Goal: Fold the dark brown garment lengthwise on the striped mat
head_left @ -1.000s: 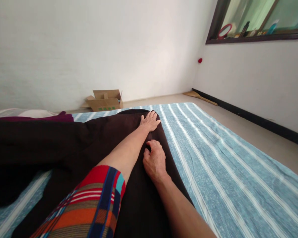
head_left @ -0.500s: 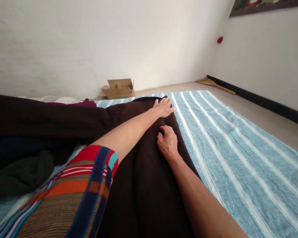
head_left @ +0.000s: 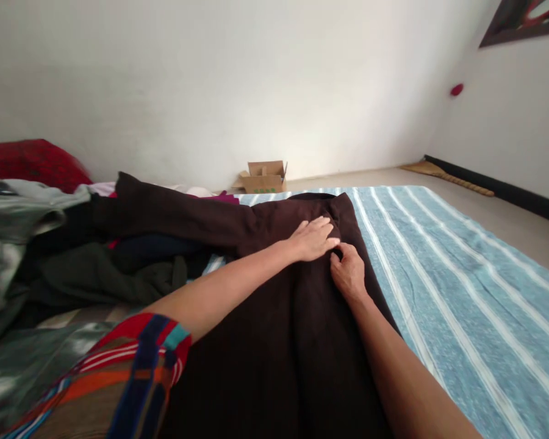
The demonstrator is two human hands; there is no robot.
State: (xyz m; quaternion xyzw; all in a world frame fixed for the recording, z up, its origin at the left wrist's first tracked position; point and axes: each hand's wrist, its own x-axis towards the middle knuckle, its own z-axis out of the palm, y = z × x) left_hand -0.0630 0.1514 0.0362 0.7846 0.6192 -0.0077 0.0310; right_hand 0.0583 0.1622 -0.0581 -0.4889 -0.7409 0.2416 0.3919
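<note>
A dark brown long-sleeved garment [head_left: 265, 341] lies spread on the bed, one sleeve stretched out to the left. Flat on its upper part rests my left hand [head_left: 315, 239], open, the fingers extended and no cloth gripped. Just below and to the right, my right hand [head_left: 349, 271] is closed on the garment near its right edge, thumb and index finger curled in. The tip of my left thumb comes close to the right index finger. Dark cloth hides what the right fingertips pinch.
Blue-and-white striped bedding [head_left: 443, 286] covers the bed to the right. On the left is a heap of clothes [head_left: 105, 271], with a red patterned item [head_left: 32, 161] behind it. An open cardboard box [head_left: 264, 178] stands beyond the bed by the white wall [head_left: 201, 85].
My left hand has drawn back from the garment's top edge toward my right hand, which stays at much the same place on the cloth. The view has turned left, showing more of the clothes heap.
</note>
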